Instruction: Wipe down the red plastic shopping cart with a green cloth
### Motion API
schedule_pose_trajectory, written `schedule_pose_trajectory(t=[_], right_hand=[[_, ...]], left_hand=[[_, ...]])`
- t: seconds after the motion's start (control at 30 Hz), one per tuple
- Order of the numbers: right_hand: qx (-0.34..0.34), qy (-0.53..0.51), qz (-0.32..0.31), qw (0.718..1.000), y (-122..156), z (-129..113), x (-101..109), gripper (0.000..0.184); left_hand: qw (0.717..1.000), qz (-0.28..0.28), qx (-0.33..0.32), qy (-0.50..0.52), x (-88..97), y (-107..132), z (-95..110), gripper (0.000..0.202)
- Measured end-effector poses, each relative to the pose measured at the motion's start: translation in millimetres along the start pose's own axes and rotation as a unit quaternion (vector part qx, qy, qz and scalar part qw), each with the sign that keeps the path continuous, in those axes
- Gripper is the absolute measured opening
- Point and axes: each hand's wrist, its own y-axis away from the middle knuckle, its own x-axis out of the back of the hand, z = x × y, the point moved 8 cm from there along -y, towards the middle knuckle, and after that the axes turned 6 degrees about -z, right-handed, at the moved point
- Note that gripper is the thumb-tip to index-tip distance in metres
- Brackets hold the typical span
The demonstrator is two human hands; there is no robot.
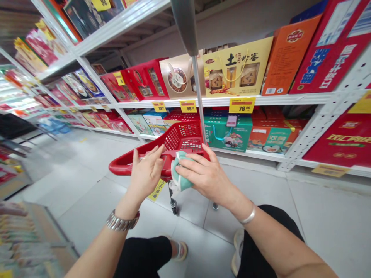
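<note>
A red plastic shopping trolley basket [179, 141] stands in front of me, with a thin metal pole [198, 96] rising from it to a grey handle [185, 27]. My right hand [204, 173] presses a folded teal-and-white fabric item [180, 172] against the basket's front rim. My left hand [146, 173] is just left of that item, its fingers spread and raised above the red rim. A metal watch circles my left wrist, and a silver bangle sits on my right wrist.
White metal shelves [319, 127] run along the right and far side, holding boxed gift sets with yellow price tags [242, 105]. A grey tiled floor [87, 200] lies beneath the trolley's small wheels. Another goods display [29, 239] stands at the lower left.
</note>
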Motion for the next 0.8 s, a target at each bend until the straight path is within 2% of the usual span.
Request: schedule_pose_trajectory(t=[0.17,0.3,0.4,0.5,0.57,0.6,0.7,0.8], right_hand=[[-0.03,-0.03,-0.029,0.999,11.4,27.5,14.5,0.041],[-0.078,-0.041,-0.041,0.995,26.6,65.6,24.2,0.045],[-0.143,-0.063,0.018,0.988,39.3,102.8,34.9,0.041],[-0.222,-0.079,0.111,0.966,47.6,129.2,39.3,0.044],[-0.236,-0.088,0.128,0.959,43.0,128.3,29.0,0.05],[-0.221,-0.094,0.112,0.964,36.4,121.3,18.9,0.054],[-0.137,-0.113,0.011,0.984,14.8,88.6,-21.5,0.07],[-0.106,-0.126,-0.047,0.985,7.6,71.1,-50.8,0.078]], left_hand=[[1.0,0.012,-0.011,0.011,-1.5,-11.0,-9.2,0.062],[1.0,0.003,-0.018,0.022,1.1,-22.8,-19.9,0.061],[1.0,-0.002,-0.005,0.031,4.9,-27.5,-26.2,0.06],[0.999,0.006,-0.003,0.048,5.1,-22.4,-17.0,0.06],[0.998,0.014,-0.024,0.052,1.2,-14.6,0.2,0.059],[0.998,0.012,-0.035,0.049,-2.4,-10.4,10.0,0.059],[0.999,-0.024,-0.041,0.007,-15.3,-1.0,31.8,0.057],[0.997,-0.064,-0.004,-0.047,-19.3,2.9,32.5,0.056]])
